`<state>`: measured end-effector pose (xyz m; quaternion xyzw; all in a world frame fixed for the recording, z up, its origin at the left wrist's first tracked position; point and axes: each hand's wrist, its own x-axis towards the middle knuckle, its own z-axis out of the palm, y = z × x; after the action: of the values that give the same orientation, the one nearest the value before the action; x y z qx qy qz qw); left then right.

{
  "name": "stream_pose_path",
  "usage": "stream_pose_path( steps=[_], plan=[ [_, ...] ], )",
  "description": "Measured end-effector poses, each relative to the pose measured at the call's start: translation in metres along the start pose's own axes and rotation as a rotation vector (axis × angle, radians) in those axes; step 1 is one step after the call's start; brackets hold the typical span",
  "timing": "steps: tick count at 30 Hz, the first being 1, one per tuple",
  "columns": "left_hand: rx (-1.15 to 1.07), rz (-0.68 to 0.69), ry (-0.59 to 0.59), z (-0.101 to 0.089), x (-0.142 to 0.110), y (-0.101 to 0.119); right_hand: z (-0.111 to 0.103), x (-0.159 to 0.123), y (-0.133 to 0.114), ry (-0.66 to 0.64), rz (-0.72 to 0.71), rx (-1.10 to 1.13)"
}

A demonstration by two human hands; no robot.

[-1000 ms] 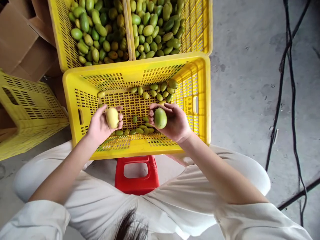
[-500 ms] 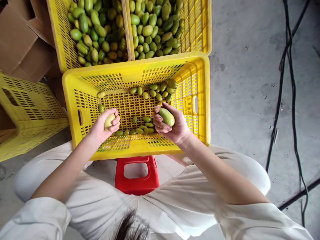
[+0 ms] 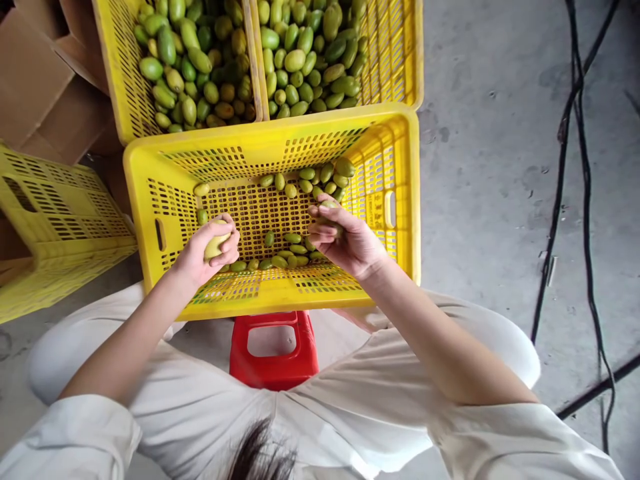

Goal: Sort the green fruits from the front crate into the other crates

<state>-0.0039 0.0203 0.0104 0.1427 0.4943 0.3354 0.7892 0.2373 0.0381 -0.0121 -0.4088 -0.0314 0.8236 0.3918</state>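
Observation:
My left hand [image 3: 207,253] is closed around a yellowish fruit [image 3: 216,245] over the left part of the near yellow crate [image 3: 270,143]. My right hand [image 3: 345,240] is curled round a green fruit [image 3: 331,227], mostly hidden by the fingers, over the crate's right part. Several small green fruits [image 3: 310,180] lie on the crate's perforated floor at the far right, and more lie in a row [image 3: 280,260] near its front wall between my hands.
Two yellow crates [image 3: 200,60] [image 3: 320,53] heaped with green and yellow fruits stand behind. Another yellow crate [image 3: 55,227] and cardboard boxes [image 3: 35,73] are on the left. A red stool [image 3: 273,350] sits between my knees. Black cables [image 3: 575,167] run over the concrete floor at right.
Both hands have turned their fruits over and closed round them. The right hand moved slightly up and forward, and its green fruit is now largely covered by the fingers.

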Motion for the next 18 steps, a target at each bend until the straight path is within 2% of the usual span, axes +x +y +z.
stream_pose_path(
  steps=[5,9,13,18],
  plan=[
    [0.084,-0.037,-0.065,-0.001,0.002,-0.001,-0.007,0.002,0.0,-0.046,0.063,-0.053],
    [0.013,-0.004,-0.084,0.0,-0.001,-0.005,-0.006,0.003,-0.003,-0.08,0.02,-0.073],
    [-0.04,0.016,-0.075,0.003,-0.009,-0.006,0.0,0.003,-0.006,-0.024,-0.048,-0.086],
    [-0.038,0.063,-0.141,0.001,-0.01,-0.001,0.002,0.003,-0.001,-0.02,-0.017,-0.064]
  ],
)
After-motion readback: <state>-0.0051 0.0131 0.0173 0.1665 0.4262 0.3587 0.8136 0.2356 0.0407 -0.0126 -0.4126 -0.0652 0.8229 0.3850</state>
